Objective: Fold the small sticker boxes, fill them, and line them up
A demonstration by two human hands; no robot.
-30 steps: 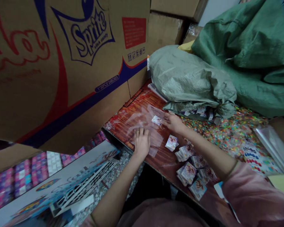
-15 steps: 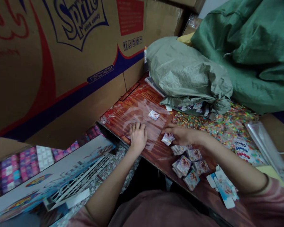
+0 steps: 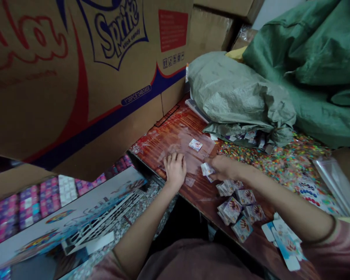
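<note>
My left hand (image 3: 175, 170) lies palm down on a clear plastic bag (image 3: 182, 136) on the table, its fingers slightly bent and resting on the film. One small printed packet (image 3: 195, 145) sits on the plastic beyond it. My right hand (image 3: 223, 167) is closed on a small white-and-purple packet (image 3: 207, 170) beside the bag; its fingertips are partly hidden. Under and in front of my right forearm lies a loose pile of similar square packets (image 3: 232, 210), several of them showing a hand picture.
A large cardboard carton (image 3: 111, 85) stands along the left. A grey-green sack (image 3: 236, 89) and a green one (image 3: 315, 70) fill the back right. Colourful small wrapped pieces (image 3: 274, 159) spread before them. Flat blue-white cards (image 3: 284, 241) lie near the right front of the red-brown table (image 3: 201, 200).
The view has swung slightly left. The packet at my right hand has tilted and shows a paler side. My left hand stays on the plastic, its fingers a little more bent.
</note>
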